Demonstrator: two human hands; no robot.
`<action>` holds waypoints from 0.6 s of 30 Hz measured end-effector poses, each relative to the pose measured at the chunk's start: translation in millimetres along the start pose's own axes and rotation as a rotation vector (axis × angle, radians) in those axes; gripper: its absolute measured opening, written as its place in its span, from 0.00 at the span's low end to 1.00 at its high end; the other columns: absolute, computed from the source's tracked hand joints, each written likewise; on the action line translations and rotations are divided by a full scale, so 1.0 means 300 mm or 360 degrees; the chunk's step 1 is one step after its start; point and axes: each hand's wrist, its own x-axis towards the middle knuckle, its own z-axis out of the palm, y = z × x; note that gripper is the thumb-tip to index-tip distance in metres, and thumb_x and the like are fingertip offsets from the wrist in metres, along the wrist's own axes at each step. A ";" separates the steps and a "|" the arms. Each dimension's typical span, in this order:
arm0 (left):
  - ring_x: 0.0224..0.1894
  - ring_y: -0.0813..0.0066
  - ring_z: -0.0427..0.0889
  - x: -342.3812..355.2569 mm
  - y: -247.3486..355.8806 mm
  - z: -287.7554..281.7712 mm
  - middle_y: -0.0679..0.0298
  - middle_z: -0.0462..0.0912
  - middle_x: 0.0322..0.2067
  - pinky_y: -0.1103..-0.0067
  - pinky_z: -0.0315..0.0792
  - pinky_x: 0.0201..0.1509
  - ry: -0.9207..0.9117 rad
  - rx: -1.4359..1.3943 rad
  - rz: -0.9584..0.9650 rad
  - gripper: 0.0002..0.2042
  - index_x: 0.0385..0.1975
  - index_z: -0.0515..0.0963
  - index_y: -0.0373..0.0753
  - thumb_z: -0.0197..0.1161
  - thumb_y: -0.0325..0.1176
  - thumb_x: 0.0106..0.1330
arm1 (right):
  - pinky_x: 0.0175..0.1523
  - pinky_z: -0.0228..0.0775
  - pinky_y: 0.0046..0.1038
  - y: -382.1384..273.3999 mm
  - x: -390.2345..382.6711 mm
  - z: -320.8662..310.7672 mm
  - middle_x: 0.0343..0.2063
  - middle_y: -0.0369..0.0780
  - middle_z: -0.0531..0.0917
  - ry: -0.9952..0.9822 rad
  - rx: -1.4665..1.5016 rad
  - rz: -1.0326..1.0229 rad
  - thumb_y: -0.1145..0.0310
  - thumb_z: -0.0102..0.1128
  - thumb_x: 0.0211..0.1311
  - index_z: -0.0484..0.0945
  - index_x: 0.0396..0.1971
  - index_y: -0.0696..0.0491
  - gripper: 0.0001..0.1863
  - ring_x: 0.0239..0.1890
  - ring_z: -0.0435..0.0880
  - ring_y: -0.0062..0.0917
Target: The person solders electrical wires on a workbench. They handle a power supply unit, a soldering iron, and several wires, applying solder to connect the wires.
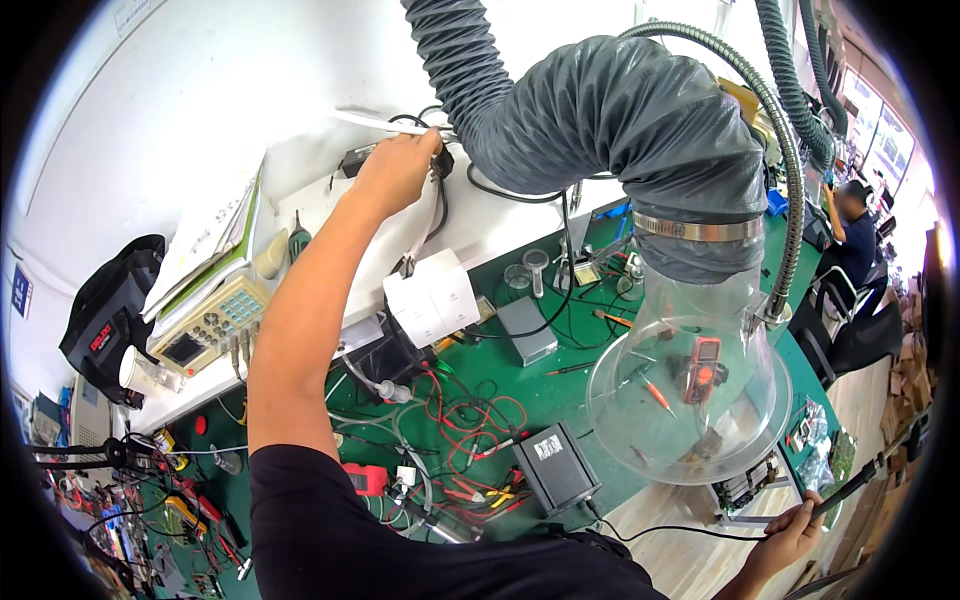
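My left hand [402,168] reaches up to the white shelf, its fingers closed at a cluster of black cables [441,200] beside a white strip [380,122]. What the fingertips grip there is partly hidden. A black block like an adapter [357,160] lies next to that hand. Low at the right, my right hand [793,535] is closed around a long black stick-shaped tool [850,487] that points up and right. A black cable [690,531] runs to this hand from a dark box [556,468] on the green bench mat [620,470].
A grey exhaust duct [610,110] with a clear hood [690,420] hangs over the bench. Beneath it lies a red multimeter [703,370]. Red test leads [470,420] tangle mid-bench; a cream instrument [210,320] stands left. A seated person [855,230] is far right.
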 end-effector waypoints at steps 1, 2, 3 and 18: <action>0.45 0.55 0.77 -0.002 0.004 0.007 0.54 0.79 0.38 0.66 0.70 0.48 -0.0097 0.0054 -0.0071 0.14 0.43 0.69 0.39 0.55 0.23 0.57 | 0.15 0.48 0.13 -0.002 0.000 -0.003 0.14 0.27 0.60 -0.0010 -0.0016 -0.0005 0.67 0.46 0.71 0.74 0.42 0.57 0.11 0.12 0.55 0.06; 0.45 0.56 0.77 -0.002 0.006 0.008 0.54 0.79 0.38 0.66 0.70 0.48 -0.0032 0.0203 -0.0029 0.15 0.45 0.69 0.39 0.56 0.24 0.57 | 0.15 0.48 0.13 -0.005 -0.002 0.000 0.14 0.27 0.60 -0.0008 -0.0004 -0.0015 0.67 0.46 0.71 0.74 0.42 0.57 0.11 0.12 0.56 0.06; 0.46 0.56 0.77 -0.001 0.011 0.000 0.54 0.79 0.39 0.67 0.71 0.48 0.0033 0.0353 0.0014 0.16 0.47 0.70 0.40 0.57 0.24 0.57 | 0.15 0.48 0.13 -0.012 -0.008 0.007 0.14 0.27 0.60 -0.0006 0.0009 -0.0025 0.67 0.46 0.71 0.74 0.42 0.57 0.11 0.12 0.56 0.06; 0.40 0.56 0.80 0.006 0.092 -0.134 0.52 0.82 0.37 0.68 0.72 0.48 -0.0379 -0.0385 -0.0364 0.12 0.40 0.82 0.40 0.65 0.33 0.56 | 0.15 0.49 0.12 -0.002 -0.006 -0.018 0.14 0.27 0.60 -0.0022 0.0095 0.0007 0.66 0.46 0.71 0.74 0.41 0.57 0.11 0.12 0.56 0.06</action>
